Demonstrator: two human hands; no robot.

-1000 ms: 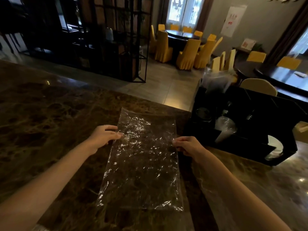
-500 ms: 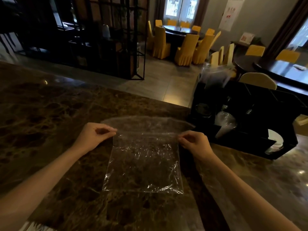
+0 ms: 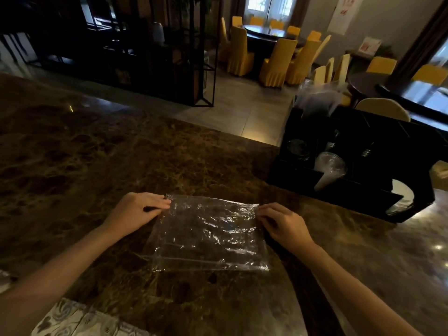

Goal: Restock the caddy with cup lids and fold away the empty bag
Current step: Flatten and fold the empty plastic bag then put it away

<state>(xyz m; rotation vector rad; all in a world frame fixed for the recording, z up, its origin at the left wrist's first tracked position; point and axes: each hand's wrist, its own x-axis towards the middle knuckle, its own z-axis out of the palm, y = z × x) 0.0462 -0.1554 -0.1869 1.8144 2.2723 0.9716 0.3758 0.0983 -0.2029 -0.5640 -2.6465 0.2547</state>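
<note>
Clear plastic bag (image 3: 208, 234) lies flat on the brown marble bench (image 3: 97, 166), near centre, folded over on itself so the doubled sheet forms a wide rectangle; surface crinkled, catching highlights. Left hand (image 3: 135, 212) at the bag's far-left corner: fingers (image 3: 160, 204) curled, tips pinching the folded edge. Right hand (image 3: 283, 224) at the far-right corner: fingers (image 3: 264, 212) curled likewise, nipping the edge against the thumb. Both forearms reach in from the near side, bare.

Black caddy (image 3: 351, 166) stands on the bench to the right of the bag, apart from it. One compartment holds a stack of clear cup lids (image 3: 331, 166) leaning at a tilt; a dark round item sits in the compartment to its left, too dim to identify. White discs (image 3: 400, 197) show at the caddy's near-right end. Crumpled clear plastic (image 3: 317, 98) rises from its far-left corner.

Far background: yellow-covered chairs (image 3: 276, 61) around a dark table, black metal shelving (image 3: 145, 49) at far left.
</note>
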